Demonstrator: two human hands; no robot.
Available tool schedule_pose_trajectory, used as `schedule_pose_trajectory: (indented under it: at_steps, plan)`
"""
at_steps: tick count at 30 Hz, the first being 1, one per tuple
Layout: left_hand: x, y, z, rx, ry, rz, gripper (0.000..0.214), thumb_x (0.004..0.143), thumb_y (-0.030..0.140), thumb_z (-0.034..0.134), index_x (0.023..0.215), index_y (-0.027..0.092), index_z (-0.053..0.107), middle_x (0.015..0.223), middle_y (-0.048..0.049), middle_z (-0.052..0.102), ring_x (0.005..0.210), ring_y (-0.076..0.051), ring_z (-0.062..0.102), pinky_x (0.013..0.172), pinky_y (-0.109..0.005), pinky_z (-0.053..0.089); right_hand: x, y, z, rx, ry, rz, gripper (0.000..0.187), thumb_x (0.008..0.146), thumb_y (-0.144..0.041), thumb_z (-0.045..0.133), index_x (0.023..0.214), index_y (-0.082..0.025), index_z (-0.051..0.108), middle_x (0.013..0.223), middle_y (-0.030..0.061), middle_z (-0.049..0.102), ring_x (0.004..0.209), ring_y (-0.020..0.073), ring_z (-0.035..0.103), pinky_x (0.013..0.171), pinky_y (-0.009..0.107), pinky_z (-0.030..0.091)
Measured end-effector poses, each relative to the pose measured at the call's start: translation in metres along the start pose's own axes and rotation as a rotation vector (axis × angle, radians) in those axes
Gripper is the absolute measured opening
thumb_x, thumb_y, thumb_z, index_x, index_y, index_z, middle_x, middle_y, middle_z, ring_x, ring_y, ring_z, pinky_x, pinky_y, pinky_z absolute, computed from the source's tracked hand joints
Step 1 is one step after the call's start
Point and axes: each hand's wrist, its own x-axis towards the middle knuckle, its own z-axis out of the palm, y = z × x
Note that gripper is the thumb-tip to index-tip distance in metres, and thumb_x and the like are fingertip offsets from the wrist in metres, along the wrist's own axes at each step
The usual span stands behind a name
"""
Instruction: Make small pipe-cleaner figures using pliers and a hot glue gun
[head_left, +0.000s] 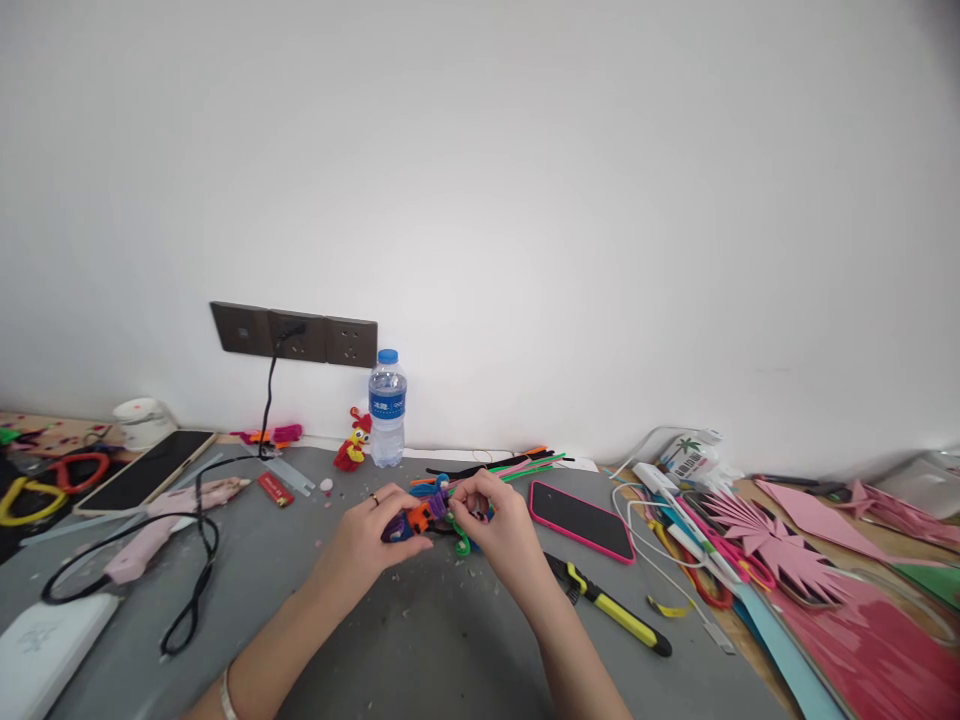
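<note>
My left hand (373,537) and my right hand (496,526) meet over the grey mat (420,640), both pinched on a small craft piece of twisted pipe cleaners (431,513), orange, purple, blue and green. A ring sits on a left finger. A bundle of loose pipe cleaners (501,466) lies just behind the hands. A small red and yellow pipe cleaner figure (353,442) stands beside a water bottle (387,407).
A pink glue gun (174,512) with a black cord lies at the left, next to a phone (146,469). A pink-cased phone (582,520) and a yellow utility knife (609,603) lie right of the hands. Pink and red cut paper (810,570), scissors and cables crowd the right side.
</note>
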Motion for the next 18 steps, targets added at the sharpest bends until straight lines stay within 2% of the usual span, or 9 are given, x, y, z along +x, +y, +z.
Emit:
schedule_pose_trajectory:
  at_steps: [18]
  plan:
    - [-0.0012,-0.0056,0.0046,0.044,0.073,0.082,0.02,0.085,0.04,0.061,0.095,0.024,0.063,0.091,-0.0023,0.067,0.078,-0.017,0.067,0.07,-0.024,0.052,-0.0005,0.0003,0.0003,-0.01,-0.008,-0.004,0.011,0.074,-0.015,0.055,0.065,-0.02,0.057,0.064,-0.001,0.051,0.062,0.0156,0.049,0.059,0.026,0.036]
